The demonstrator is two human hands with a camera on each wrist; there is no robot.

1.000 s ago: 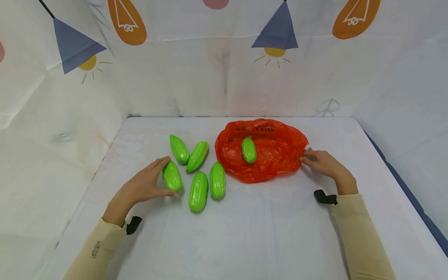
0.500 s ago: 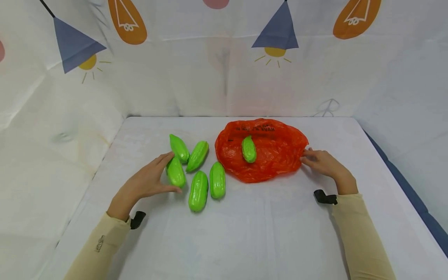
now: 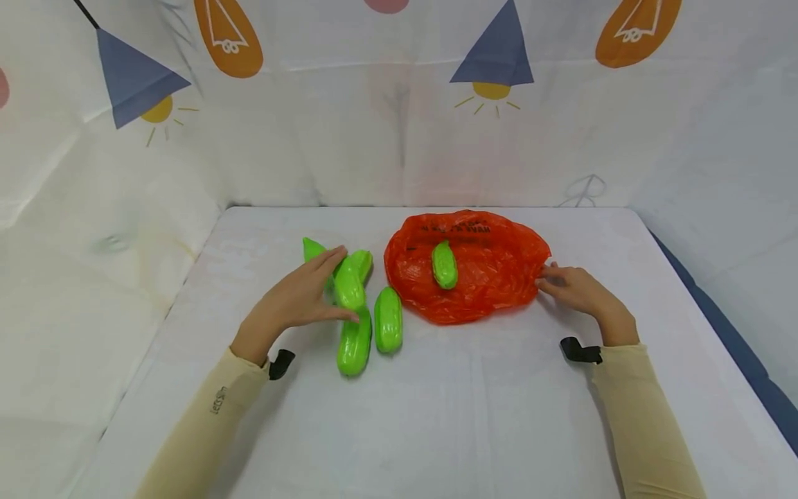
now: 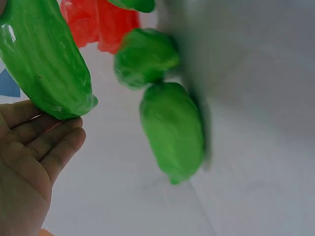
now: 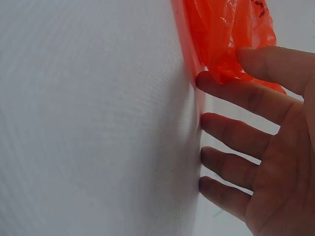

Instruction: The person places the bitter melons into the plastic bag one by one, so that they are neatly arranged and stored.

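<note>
My left hand (image 3: 296,299) holds a glossy green, papaya-like fruit (image 3: 349,285) lengthwise between thumb and fingertips. In the left wrist view the held fruit (image 4: 47,54) is raised above the others, its small nub near the fingertips. Below and around it lie similar fruits: one (image 3: 313,248) behind the fingers, another (image 3: 362,265) partly covered, and one (image 3: 354,350) nearer the front. A red plastic bag (image 3: 499,277) spreads flat at the back, a green fruit (image 3: 445,267) on it. At its right edge, my right hand (image 3: 580,294) pinches the film between thumb and index finger.
Close to the bag's left front edge lies one more green fruit (image 3: 388,322). A white cloth covers the table (image 3: 449,416). Its back edge meets a white curtain (image 3: 349,138) printed with lamps and bulbs.
My left hand has lifted the leftmost fruit and carried it right and slightly back, over the neighbouring fruits. My right hand and the bag have stayed put.
</note>
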